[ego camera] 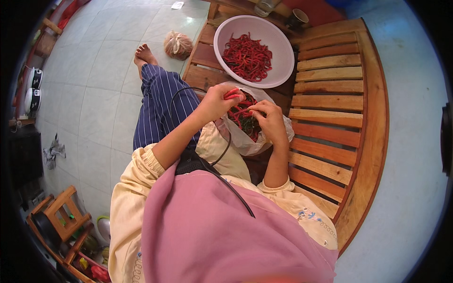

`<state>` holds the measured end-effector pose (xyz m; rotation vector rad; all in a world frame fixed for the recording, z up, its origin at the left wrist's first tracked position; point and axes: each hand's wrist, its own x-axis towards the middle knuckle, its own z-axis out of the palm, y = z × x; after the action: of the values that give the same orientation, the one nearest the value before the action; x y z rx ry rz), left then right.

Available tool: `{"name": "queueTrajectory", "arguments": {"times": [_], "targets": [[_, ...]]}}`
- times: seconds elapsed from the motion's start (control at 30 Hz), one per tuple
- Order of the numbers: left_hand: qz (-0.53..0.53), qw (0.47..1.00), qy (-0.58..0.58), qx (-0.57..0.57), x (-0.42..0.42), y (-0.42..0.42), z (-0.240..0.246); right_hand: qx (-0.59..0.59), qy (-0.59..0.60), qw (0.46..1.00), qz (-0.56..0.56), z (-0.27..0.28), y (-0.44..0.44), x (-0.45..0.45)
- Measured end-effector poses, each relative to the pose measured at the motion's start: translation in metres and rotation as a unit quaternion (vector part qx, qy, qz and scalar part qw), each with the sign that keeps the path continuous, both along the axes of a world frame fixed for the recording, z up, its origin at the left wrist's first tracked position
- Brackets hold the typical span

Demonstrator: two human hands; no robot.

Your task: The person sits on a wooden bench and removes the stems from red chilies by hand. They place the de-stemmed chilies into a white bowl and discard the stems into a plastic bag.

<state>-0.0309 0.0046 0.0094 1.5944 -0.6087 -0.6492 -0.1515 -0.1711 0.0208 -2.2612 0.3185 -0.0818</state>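
My left hand [217, 102] holds several red chili peppers [232, 94] in its curled fingers. It is above the left edge of an open clear plastic bag [247, 146]. Inside the bag lie red chilies with green stems [250, 123]. At the bag's right side, my right hand [270, 118] pinches a red chili near its stem between thumb and finger. Just beyond the bag stands a white plastic colander [286, 67], tilted in view, with a heap of red chilies [247, 56] in it.
The bag and colander rest on a slatted wooden bench [207, 76] with a slatted backrest [329, 102]. Behind the colander stand a glass [263, 7] and a cup [299, 17]. A tied plastic bag [178, 45] lies on the tiled floor. A black cable [229, 145] crosses my lap.
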Motion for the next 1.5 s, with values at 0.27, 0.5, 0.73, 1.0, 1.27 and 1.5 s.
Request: {"name": "queueTrajectory", "arguments": {"times": [0.27,0.5,0.73,1.0,1.27,1.5], "targets": [[-0.016,0.999,-0.022,-0.020,-0.011,-0.010,0.001,0.114,-0.056,0.986,-0.103,0.018,0.015,0.006],[-0.079,0.992,-0.039,-0.086,0.001,0.001,0.020,0.390,-0.104,0.911,-0.082,0.013,0.015,0.011],[-0.094,0.986,-0.002,-0.136,0.001,0.004,0.019,0.497,-0.068,0.864,-0.052,0.016,0.013,0.012],[-0.120,0.973,0.027,-0.196,-0.001,0.006,0.033,0.324,-0.077,0.934,-0.126,0.005,0.012,0.019],[-0.021,0.974,0.177,-0.139,0.009,0.003,0.032,-0.012,0.004,1.000,-0.028,-0.011,0.018,0.009],[0.022,0.971,0.221,-0.093,0.009,0.006,0.022,-0.154,-0.054,0.987,-0.013,-0.028,0.044,0.029]]}}
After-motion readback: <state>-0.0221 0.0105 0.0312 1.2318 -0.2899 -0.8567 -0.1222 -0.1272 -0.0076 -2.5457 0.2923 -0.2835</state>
